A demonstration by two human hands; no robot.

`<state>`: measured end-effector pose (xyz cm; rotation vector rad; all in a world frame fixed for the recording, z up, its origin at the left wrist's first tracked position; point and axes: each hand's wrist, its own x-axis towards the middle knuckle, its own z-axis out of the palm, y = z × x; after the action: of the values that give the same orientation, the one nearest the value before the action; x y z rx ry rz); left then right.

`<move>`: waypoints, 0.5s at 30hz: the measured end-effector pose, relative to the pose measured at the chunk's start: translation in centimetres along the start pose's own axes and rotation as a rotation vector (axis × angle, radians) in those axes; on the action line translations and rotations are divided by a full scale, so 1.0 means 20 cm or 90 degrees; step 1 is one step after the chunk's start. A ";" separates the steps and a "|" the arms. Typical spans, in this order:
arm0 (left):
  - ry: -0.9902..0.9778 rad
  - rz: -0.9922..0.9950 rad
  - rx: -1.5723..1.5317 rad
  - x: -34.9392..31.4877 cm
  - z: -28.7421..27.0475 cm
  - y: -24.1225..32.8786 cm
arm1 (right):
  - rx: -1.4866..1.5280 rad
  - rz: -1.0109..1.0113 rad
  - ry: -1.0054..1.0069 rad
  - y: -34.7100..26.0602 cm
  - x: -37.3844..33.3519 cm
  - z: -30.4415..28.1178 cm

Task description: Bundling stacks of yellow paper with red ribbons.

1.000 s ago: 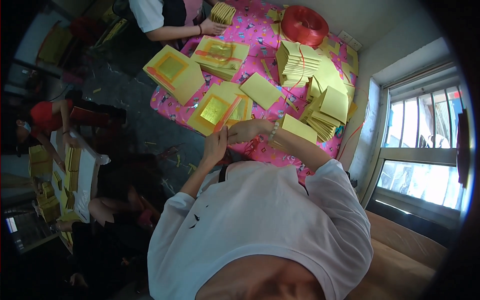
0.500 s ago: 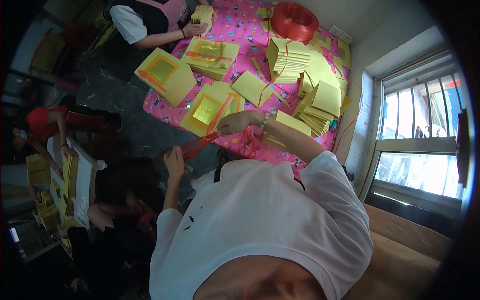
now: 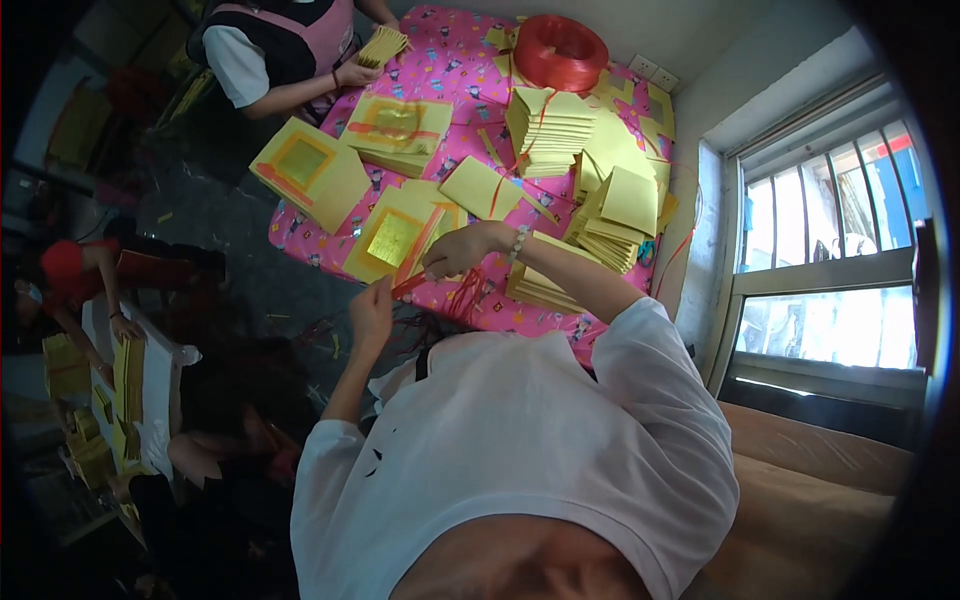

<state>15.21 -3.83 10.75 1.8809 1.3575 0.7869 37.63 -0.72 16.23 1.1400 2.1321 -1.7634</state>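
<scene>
Red plastic ribbon (image 3: 409, 286) runs short between my two hands at the near edge of the table. My left hand (image 3: 371, 309) is closed on its lower end, just off the table's edge. Closed on the other end is my right hand (image 3: 466, 250), with a beaded bracelet at the wrist. Right beside the hands lies a stack of yellow paper (image 3: 360, 252) with a gold foil square, and a red strip crosses its right side. Loose red strands (image 3: 466, 296) hang below my right hand. My fingertips are partly hidden.
The pink patterned tablecloth (image 3: 460, 60) carries several yellow paper stacks (image 3: 550, 130) and a red ribbon roll (image 3: 561, 52). Across the table, a person's hand (image 3: 355, 73) holds folded yellow paper (image 3: 384, 45). Other people work at a white table (image 3: 165, 400) at left. A barred window (image 3: 830, 210) is at right.
My left hand has come up and right, closer to my right hand, and the ribbon between them is shorter. The view has shifted slightly. The co-worker's folded paper has tilted lower.
</scene>
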 end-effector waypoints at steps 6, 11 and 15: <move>0.103 -0.127 0.223 -0.15 -0.21 -0.44 | 0.025 0.005 0.009 0.15 -0.04 -0.08; -0.064 -0.169 0.315 -0.13 -0.20 -0.58 | -0.117 -0.070 0.078 0.08 0.05 -0.02; 0.045 0.240 0.192 0.14 -0.09 -0.19 | -0.146 -0.050 0.073 0.00 0.06 -0.02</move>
<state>12.54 0.08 9.06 2.4125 1.2329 0.8759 36.92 0.08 15.72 1.1346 2.4026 -1.4654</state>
